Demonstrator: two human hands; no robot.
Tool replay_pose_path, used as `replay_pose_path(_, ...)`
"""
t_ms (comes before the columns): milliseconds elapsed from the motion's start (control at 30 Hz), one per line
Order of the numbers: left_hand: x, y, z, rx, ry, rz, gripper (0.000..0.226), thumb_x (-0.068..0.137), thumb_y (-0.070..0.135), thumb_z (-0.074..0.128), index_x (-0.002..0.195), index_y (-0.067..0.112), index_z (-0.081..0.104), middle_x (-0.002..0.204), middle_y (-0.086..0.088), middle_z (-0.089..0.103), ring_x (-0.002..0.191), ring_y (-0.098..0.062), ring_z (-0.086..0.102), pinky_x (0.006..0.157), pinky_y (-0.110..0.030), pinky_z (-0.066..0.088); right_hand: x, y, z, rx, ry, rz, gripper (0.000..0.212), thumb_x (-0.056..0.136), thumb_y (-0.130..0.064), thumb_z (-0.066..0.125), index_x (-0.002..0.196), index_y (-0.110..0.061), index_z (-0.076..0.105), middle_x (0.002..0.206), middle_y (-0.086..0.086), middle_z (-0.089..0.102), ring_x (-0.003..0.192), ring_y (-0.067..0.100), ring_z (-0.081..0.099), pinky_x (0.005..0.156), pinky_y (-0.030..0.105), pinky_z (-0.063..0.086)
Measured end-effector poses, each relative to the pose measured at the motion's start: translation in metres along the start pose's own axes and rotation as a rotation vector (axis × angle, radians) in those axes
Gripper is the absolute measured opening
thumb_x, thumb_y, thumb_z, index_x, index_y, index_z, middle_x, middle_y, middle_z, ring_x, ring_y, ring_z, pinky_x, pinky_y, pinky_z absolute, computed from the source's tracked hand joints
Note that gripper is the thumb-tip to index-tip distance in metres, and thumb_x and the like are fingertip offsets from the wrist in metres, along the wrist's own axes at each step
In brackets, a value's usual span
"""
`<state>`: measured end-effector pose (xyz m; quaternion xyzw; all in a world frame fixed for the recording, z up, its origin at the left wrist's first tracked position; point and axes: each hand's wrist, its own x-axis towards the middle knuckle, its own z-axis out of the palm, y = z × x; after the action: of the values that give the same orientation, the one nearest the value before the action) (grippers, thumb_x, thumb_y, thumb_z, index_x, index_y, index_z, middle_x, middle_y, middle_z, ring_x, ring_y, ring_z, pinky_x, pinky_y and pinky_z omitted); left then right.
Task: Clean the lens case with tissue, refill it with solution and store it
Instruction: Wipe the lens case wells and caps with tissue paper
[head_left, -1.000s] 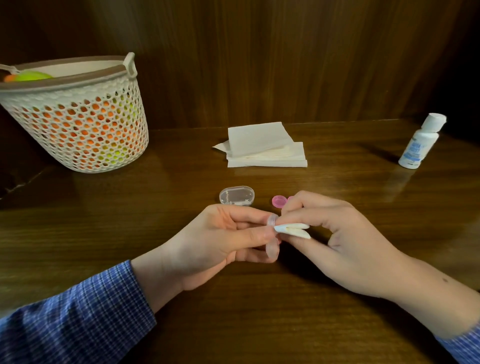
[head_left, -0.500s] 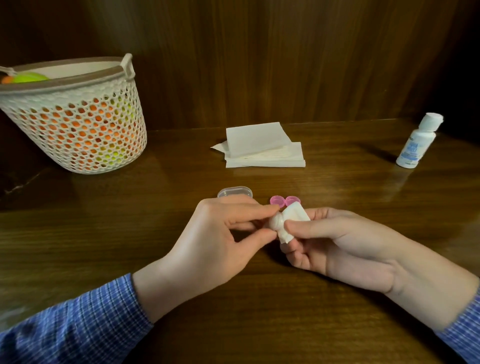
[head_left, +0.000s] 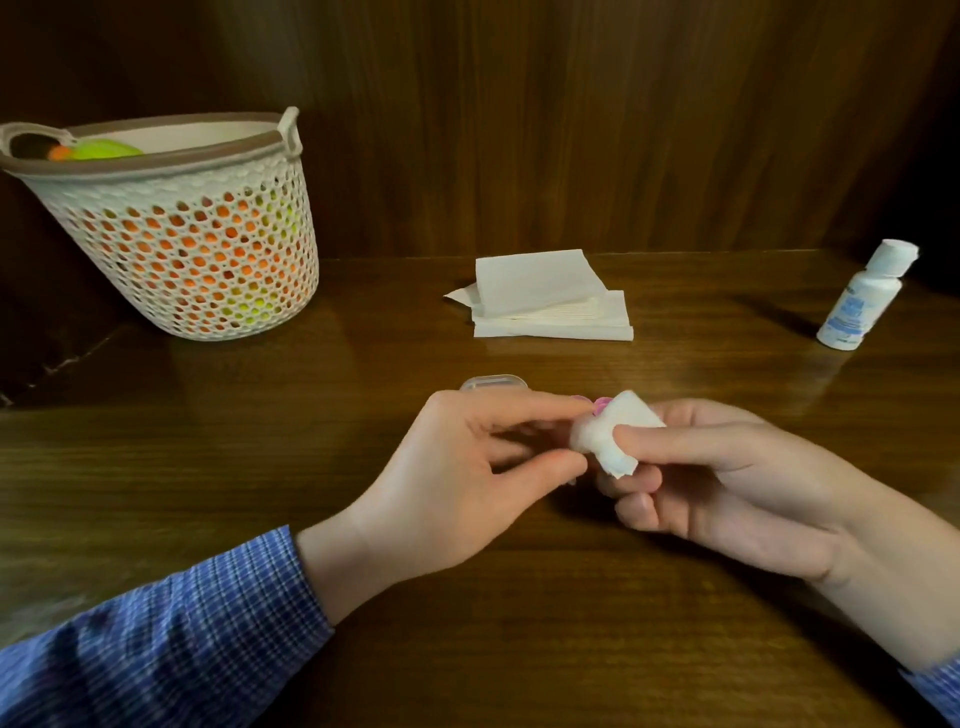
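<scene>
White tissue (head_left: 605, 434) wad pinched in right hand (head_left: 727, 483) fingers, against left hand (head_left: 467, 478) fingertips; left thumb and forefinger pinch something hidden, likely the case. Pink cap (head_left: 602, 404) just behind them. Bottle (head_left: 862, 301) far right on tabletop (head_left: 519, 623).

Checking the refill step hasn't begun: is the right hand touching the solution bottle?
Apart. The head view shows the right hand holding a tissue mid-table, with bare tabletop between it and the bottle.
</scene>
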<state>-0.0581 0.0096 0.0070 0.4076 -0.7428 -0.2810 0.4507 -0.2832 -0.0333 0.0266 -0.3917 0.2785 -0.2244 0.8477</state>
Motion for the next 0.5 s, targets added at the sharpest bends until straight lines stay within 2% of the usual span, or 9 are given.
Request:
replay_pose_path(33, 0.001, 0.000, 0.000, -0.177, -0.031, -0.168, 0.035, 0.092, 0.008, 0.074, 0.123, 0.023, 0.075, 0.110, 0.004, 0.078, 0.105, -0.013, 0.074, 0.085, -0.027, 0.062, -0.001, -0.002, 0.002, -0.145, 0.101, -0.089, 0.023, 0.085, -0.018, 0.082, 0.104, -0.006, 0.079, 0.079, 0.006, 0.060, 0.066, 0.010, 0.053, 0.062, 0.024, 0.054)
replay_pose_path(100, 0.005, -0.001, -0.004, -0.564, -0.131, -0.479, 0.025, 0.096, 0.011, 0.068, 0.120, 0.016, 0.076, 0.100, -0.002, 0.077, 0.097, -0.017, 0.074, 0.084, -0.030, 0.061, -0.005, -0.004, 0.006, -0.440, 0.333, -0.294, 0.022, 0.079, -0.036, 0.083, 0.094, -0.020, 0.083, 0.075, -0.001, 0.066, 0.068, 0.010, 0.056, 0.066, 0.025, 0.053)
replay_pose_path(167, 0.007, -0.003, -0.006, -0.812, -0.240, -0.611, 0.019, 0.101, 0.016, 0.062, 0.115, 0.006, 0.071, 0.094, -0.005, 0.070, 0.091, -0.016, 0.068, 0.083, -0.029, 0.059, -0.008, -0.002, 0.004, -0.752, 0.553, -0.539, 0.026, 0.073, -0.050, 0.073, 0.090, -0.033, 0.081, 0.078, -0.009, 0.072, 0.074, 0.008, 0.064, 0.071, 0.024, 0.054)
replay_pose_path(200, 0.007, -0.004, -0.006, -0.883, -0.292, -0.632, 0.019, 0.102, 0.018, 0.060, 0.114, 0.006, 0.067, 0.093, -0.005, 0.068, 0.088, -0.015, 0.066, 0.081, -0.027, 0.059, -0.008, 0.000, 0.003, -0.907, 0.588, -0.674, 0.022, 0.076, -0.050, 0.069, 0.088, -0.035, 0.080, 0.082, -0.013, 0.073, 0.081, 0.005, 0.067, 0.072, 0.022, 0.054)
replay_pose_path(267, 0.007, -0.005, -0.005, -0.970, -0.395, -0.641, 0.016, 0.104, 0.020, 0.058, 0.112, 0.007, 0.065, 0.091, -0.004, 0.065, 0.084, -0.014, 0.063, 0.079, -0.023, 0.058, -0.006, 0.005, 0.003, -1.163, 0.515, -0.875, 0.013, 0.087, -0.038, 0.067, 0.097, -0.039, 0.076, 0.093, -0.016, 0.072, 0.095, 0.010, 0.068, 0.077, 0.019, 0.055)
replay_pose_path(333, 0.008, -0.005, -0.004, -1.019, -0.467, -0.646, 0.015, 0.106, 0.021, 0.057, 0.106, 0.009, 0.066, 0.090, -0.003, 0.063, 0.083, -0.013, 0.061, 0.079, -0.022, 0.057, -0.003, 0.011, -0.002, -1.308, 0.403, -1.009, 0.018, 0.093, -0.019, 0.068, 0.107, -0.026, 0.077, 0.097, -0.010, 0.070, 0.095, 0.017, 0.068, 0.078, 0.025, 0.056)
replay_pose_path(400, 0.008, -0.008, -0.004, -1.055, -0.485, -0.676, 0.016, 0.104, 0.024, 0.061, 0.108, 0.010, 0.068, 0.091, -0.004, 0.063, 0.082, -0.013, 0.061, 0.079, -0.022, 0.057, 0.001, 0.016, -0.006, -1.397, 0.321, -1.092, 0.019, 0.093, -0.011, 0.070, 0.109, -0.014, 0.078, 0.099, 0.000, 0.066, 0.093, 0.018, 0.067, 0.077, 0.031, 0.057)
replay_pose_path(500, 0.008, -0.013, -0.004, -1.083, -0.484, -0.693, 0.023, 0.106, 0.026, 0.059, 0.117, 0.008, 0.068, 0.095, -0.007, 0.063, 0.083, -0.014, 0.061, 0.079, -0.023, 0.057, 0.004, 0.018, -0.009, -1.477, 0.288, -1.128, 0.019, 0.091, -0.007, 0.075, 0.109, -0.011, 0.079, 0.100, 0.003, 0.064, 0.095, 0.019, 0.066, 0.078, 0.036, 0.058)
